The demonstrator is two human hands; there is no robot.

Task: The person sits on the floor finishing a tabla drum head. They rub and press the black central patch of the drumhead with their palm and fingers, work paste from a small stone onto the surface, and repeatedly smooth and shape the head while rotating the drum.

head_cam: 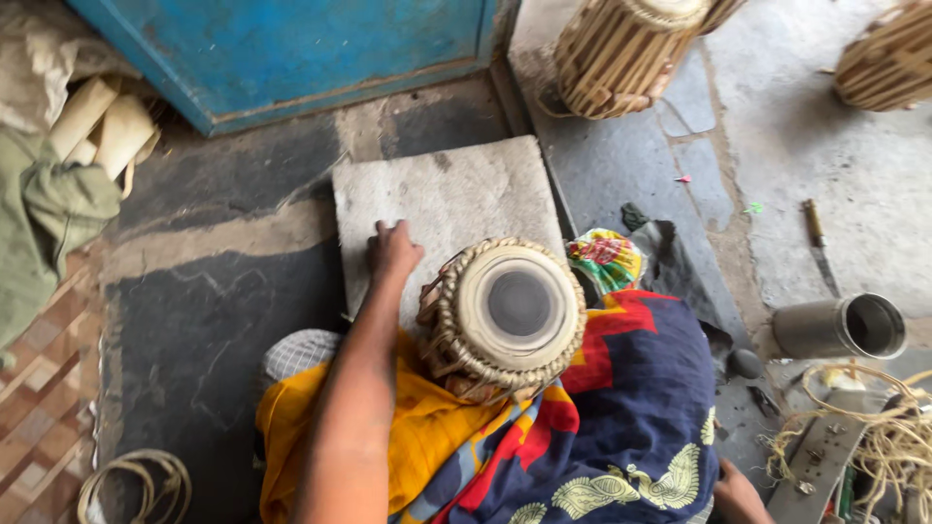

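A small drum [505, 315] with a pale skin head, a dark centre spot and a braided rim rests on my lap, on bright yellow, red and navy patterned cloth [592, 427]. My left hand [393, 250] reaches forward past the drum and presses on a flat grey stone slab [456, 194] on the floor, fingers curled down; it holds nothing that I can see. My right hand [740, 497] shows only partly at the bottom edge, near a metal bar [815, 466]; its fingers are hidden.
A blue door [291, 49] stands ahead. Two strap-laced drum bodies [621, 53] [888, 58] sit at the back right. A metal cylinder [843, 328] lies at right, above a tangle of cord [874, 437]. A chisel-like tool [814, 223] lies on the floor. Rolled hides [102, 131] sit at left.
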